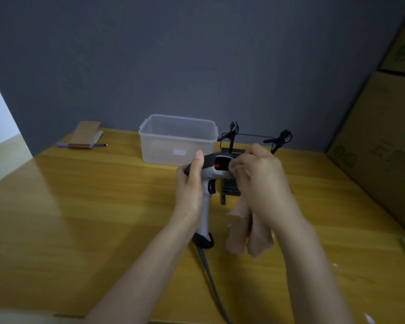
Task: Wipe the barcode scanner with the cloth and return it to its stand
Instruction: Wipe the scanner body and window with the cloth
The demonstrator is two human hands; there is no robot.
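**Scanner in hand, cloth on the head: wiping under way**

Far left on the wooden table (80, 218) lay a notebook (84, 136) with a pen (99, 145) beside it, well clear of the action. Next came the clear plastic tub (177, 139), standing empty behind the work. Then the left hand (189, 183), fingers clamped around the barcode scanner (211, 174), held above the table with its handle down and its cable (211, 277) trailing toward the viewer. The right hand (260, 181) pinched the cloth (241, 228) against the scanner's head, the rest of the fabric hanging loose below. Just behind sat the black stand (232, 185), empty, with a clip frame (255, 136) beyond. Wiping looked mid-stride; the next move called for finishing the passes, then seating the scanner in that stand.
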